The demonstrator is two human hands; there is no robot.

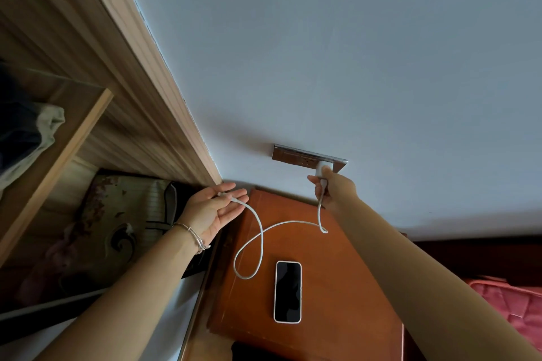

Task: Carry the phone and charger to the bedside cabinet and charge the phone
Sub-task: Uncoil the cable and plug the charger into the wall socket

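Our right hand (331, 189) grips the charger (322, 168) at the socket (293, 155), our open left hand (212, 211) cradles the cable tip (231, 199), phone (288, 291) lies nearer us, lengthwise toward the wall (322, 53).

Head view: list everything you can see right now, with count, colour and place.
phone: one, white edge and dark screen, face up on the cabinet top
charger plug: one, white, at the wall socket
cable: one, white, looping from the plug over the cabinet to the left hand
wall socket: one, brown plate, on the wall above the cabinet
bedside cabinet: one, reddish-brown wood, centre bottom
wardrobe: one, light wood, left
clothes: several, dark and pale, on the wardrobe shelf
bedding: one, pink, lower right
bracelet: silver, on the left wrist
left hand: palm up, the cable end lies across it
right hand: grips the charger plug
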